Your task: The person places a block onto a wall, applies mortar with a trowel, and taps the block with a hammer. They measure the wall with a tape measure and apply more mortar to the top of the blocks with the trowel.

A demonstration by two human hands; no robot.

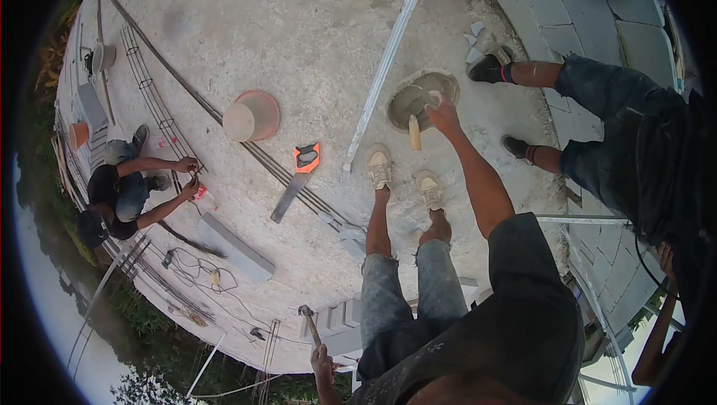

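**Pale wooden handle, across the near rim of a round, grey, mortar-filled tub**

Lies just left of my right grip, the nearer; long axis toward my beige shoes. Right fingers: hold cannot be told. Left grip: closed around wood-handled hammer.

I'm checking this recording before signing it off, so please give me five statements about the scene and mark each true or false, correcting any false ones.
1. The person's left hand holds a hammer. True.
2. The saw lies inside the bucket of grey mix. False: it lies on the ground, apart from that bucket.
3. The person's right hand is at the bucket of grey mix. True.
4. The person's shoes are black. False: they are light-coloured.
5. A co-worker crouches at the left of the picture. True.
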